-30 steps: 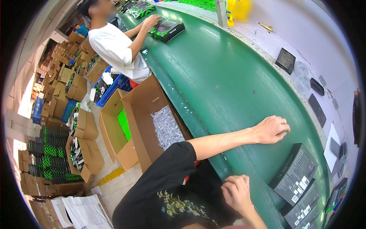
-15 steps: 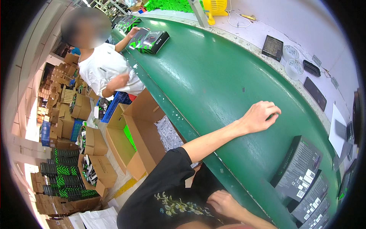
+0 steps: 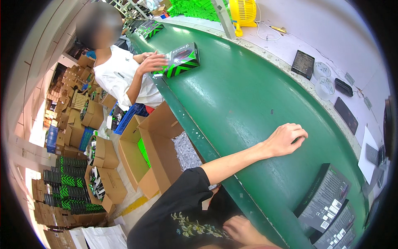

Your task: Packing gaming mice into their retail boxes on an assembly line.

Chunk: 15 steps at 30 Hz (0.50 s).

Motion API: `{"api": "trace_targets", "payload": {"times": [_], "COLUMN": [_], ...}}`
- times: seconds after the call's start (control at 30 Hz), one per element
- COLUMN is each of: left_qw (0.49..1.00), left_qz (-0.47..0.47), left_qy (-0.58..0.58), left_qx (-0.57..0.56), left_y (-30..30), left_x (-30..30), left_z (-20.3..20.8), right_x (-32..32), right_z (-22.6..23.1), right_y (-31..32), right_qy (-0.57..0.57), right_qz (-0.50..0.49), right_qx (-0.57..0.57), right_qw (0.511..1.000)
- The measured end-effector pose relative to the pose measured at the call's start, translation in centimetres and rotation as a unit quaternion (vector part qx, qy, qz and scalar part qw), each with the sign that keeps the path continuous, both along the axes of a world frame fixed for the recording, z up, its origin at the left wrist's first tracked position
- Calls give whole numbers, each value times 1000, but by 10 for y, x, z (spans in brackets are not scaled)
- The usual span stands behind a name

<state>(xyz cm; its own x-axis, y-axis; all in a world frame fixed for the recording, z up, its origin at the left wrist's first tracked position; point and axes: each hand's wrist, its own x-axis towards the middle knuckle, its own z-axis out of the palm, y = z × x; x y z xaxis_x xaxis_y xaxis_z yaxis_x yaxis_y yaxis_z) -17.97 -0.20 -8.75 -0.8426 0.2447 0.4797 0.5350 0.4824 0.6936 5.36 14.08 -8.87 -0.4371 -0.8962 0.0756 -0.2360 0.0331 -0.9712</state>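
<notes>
My left hand [image 3: 286, 140] reaches out over the green conveyor belt [image 3: 232, 112]. Its fingers are loosely curled, with the thumb a little apart and nothing seen between them. Close to my body, my right hand [image 3: 242, 230] rests low against my black shirt [image 3: 178, 211]. Its fingers are slightly bent, and I see nothing in them. Nearest to my left hand on the belt are black printed boxes [image 3: 325, 199], tilted and overlapping at the lower right. Farther up the belt lies a black and green box [image 3: 182, 60], touched by a co-worker's hand [image 3: 153, 63].
An open carton [image 3: 159, 141] with shredded paper [image 3: 186, 151] stands beside the belt. Along the wall ledge are a yellow fan [image 3: 242, 12], a black tray [image 3: 303, 64], clear round containers [image 3: 324, 86] and a dark flat device [image 3: 346, 115]. Green-black boxes [image 3: 70, 182] are stacked on the left.
The co-worker's box has come nearer along the belt and turned, with the hands now at its near end. My view has shifted slightly; my own hands stay about where they were.
</notes>
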Motion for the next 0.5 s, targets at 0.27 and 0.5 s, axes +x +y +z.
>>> {"api": "trace_targets", "payload": {"times": [0.27, 0.5], "left_qw": [1000, 999], "left_qz": [8, 0], "left_qy": [20, 30], "left_qx": [6, 10], "left_y": [0, 3], "left_x": [-5, 0], "left_z": [1, 6], "right_x": [-1, 1], "right_z": [1, 0], "right_y": [0, 0], "right_qy": [-6, 6], "right_qz": [0, -7], "right_qx": [-1, 8], "right_qw": [1000, 1000]}}
